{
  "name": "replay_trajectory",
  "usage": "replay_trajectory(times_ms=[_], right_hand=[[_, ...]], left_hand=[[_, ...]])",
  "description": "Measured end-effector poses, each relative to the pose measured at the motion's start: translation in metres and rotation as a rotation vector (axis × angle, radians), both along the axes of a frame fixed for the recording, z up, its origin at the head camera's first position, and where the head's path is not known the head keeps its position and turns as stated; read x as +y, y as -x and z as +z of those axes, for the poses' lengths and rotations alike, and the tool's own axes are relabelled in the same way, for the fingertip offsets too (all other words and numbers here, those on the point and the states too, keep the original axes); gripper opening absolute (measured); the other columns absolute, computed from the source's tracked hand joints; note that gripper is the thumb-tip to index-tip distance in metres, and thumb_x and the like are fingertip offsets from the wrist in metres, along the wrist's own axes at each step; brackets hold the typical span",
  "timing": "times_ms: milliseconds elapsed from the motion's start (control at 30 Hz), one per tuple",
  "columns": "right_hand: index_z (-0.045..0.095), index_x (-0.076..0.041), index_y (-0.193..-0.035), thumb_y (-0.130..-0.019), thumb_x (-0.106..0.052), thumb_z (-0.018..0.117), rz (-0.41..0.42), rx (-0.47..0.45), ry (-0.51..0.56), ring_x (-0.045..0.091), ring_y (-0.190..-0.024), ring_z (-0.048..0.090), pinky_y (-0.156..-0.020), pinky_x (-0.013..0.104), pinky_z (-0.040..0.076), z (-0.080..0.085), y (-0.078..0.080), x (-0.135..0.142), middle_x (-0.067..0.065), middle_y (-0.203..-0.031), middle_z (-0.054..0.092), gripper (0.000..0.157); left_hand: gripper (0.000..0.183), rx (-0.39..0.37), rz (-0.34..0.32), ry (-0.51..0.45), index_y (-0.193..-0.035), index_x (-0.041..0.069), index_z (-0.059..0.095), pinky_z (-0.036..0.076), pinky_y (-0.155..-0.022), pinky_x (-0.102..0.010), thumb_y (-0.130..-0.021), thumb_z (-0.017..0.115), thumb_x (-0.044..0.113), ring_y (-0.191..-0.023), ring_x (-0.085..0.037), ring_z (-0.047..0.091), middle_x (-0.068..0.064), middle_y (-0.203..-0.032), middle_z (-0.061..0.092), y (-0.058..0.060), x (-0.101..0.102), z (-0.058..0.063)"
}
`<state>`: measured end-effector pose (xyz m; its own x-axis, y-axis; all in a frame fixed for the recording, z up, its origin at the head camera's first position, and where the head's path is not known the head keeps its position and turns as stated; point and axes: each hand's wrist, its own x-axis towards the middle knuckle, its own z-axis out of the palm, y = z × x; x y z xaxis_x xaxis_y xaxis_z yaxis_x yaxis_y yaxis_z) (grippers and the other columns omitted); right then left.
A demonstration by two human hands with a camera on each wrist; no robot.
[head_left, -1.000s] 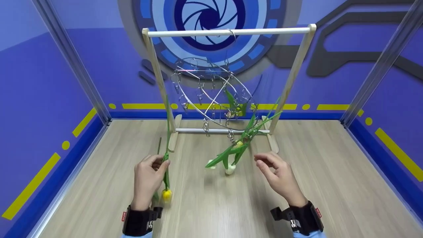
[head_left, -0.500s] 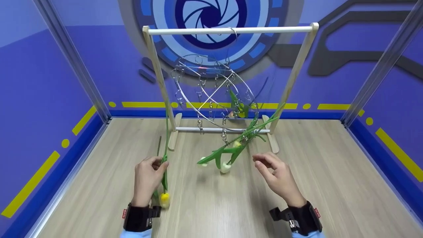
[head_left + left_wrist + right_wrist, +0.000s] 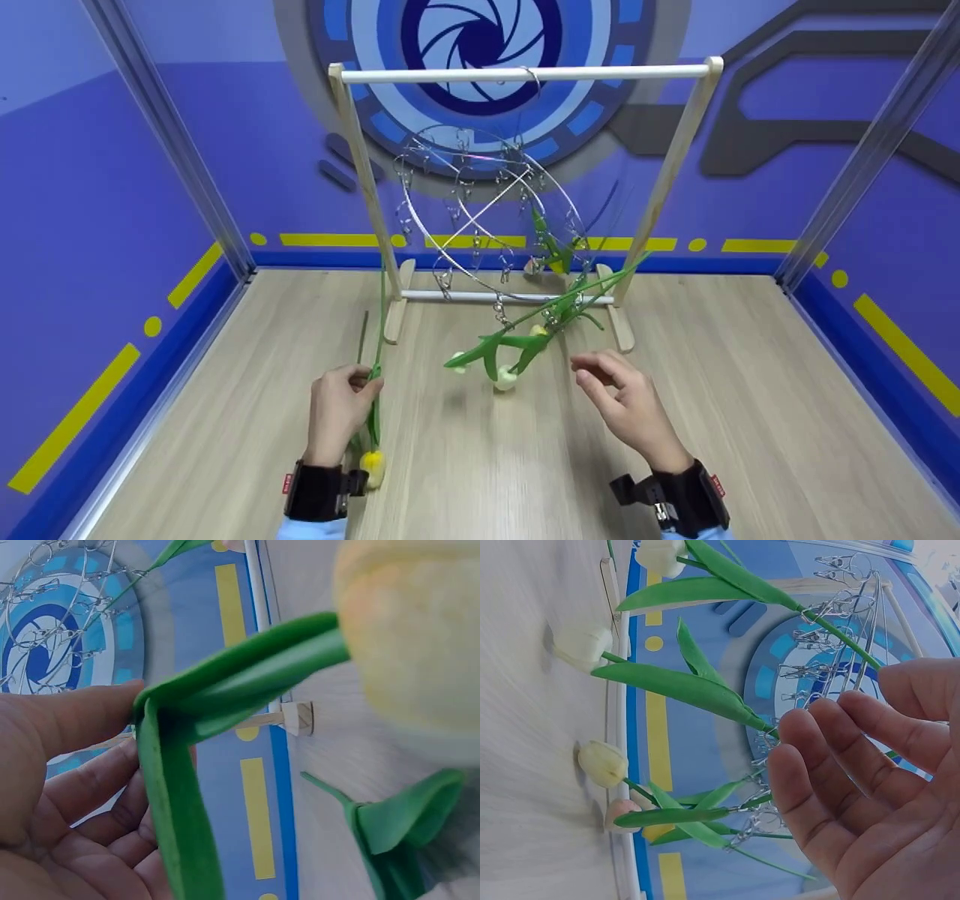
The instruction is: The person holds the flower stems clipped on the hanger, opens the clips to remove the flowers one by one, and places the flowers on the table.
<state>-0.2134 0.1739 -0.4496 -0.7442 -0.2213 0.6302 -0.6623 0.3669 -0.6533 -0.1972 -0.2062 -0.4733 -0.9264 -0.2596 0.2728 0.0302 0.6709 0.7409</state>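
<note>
We see a yellow tulip (image 3: 374,427) upside down: its flower head is a warm yellow which turns pale toward the tips of the petals, and its long green stem goes straight up, with leaves around it. It is above the left part of the tabletop (image 3: 465,480), in front of the rack (image 3: 525,74). The left hand (image 3: 341,412) pinches it between thumb and fingers, at the place where the leaves begin (from the left wrist, the leaf looks sharply folded there). The right hand (image 3: 626,405) is near the hanging white tulip (image 3: 505,378); its fingers (image 3: 840,735) are loosely bent, with a gap to the thumb. Whether they touch any stem, we cannot tell. Below the left hand, a second tulip (image 3: 405,821) lies partly hidden. The tabletop is of light wood grain. From the rack hangs a wire hanger (image 3: 487,208) with clips, and behind it the wall (image 3: 225,150) is blue and purple with yellow dashes.
</note>
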Motion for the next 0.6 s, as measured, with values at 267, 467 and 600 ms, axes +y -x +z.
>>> replay_trajectory(times_ms=[267, 467, 600], right_hand=[[0.074, 0.002, -0.111, -0.094, 0.008, 0.067, 0.012, -0.007, 0.011, 0.007, -0.088, 0.068, -0.076, 0.014, 0.053, -0.0003, 0.0004, -0.0003, 0.004, -0.104, 0.073, 0.019], [0.073, 0.001, -0.111, -0.095, 0.008, 0.066, 0.018, -0.013, 0.012, 0.007, -0.088, 0.068, -0.076, 0.014, 0.053, -0.0008, 0.0011, 0.0002, 0.005, -0.104, 0.073, 0.02], [0.074, -0.002, -0.113, -0.095, 0.008, 0.066, 0.019, -0.018, 0.011, 0.008, -0.088, 0.069, -0.076, 0.015, 0.053, -0.0013, 0.0009, 0.0009, 0.005, -0.104, 0.073, 0.022]], left_hand=[[0.019, -0.05, 0.026, -0.002, -0.105, -0.006, 0.075, 0.056, -0.069, -0.042, -0.09, 0.076, 0.005, -0.081, -0.029, 0.069, -0.016, -0.09, 0.073, 0.003, -0.0016, -0.0066], [0.019, -0.09, 0.056, -0.001, -0.105, -0.008, 0.074, 0.057, -0.068, -0.043, -0.089, 0.074, 0.002, -0.081, -0.031, 0.07, -0.018, -0.09, 0.073, 0.0046, -0.0034, -0.0086], [0.021, -0.143, 0.058, -0.01, -0.108, -0.009, 0.073, 0.056, -0.068, -0.042, -0.089, 0.072, 0.001, -0.082, -0.031, 0.069, -0.019, -0.092, 0.071, 0.0046, -0.0053, -0.0096]])
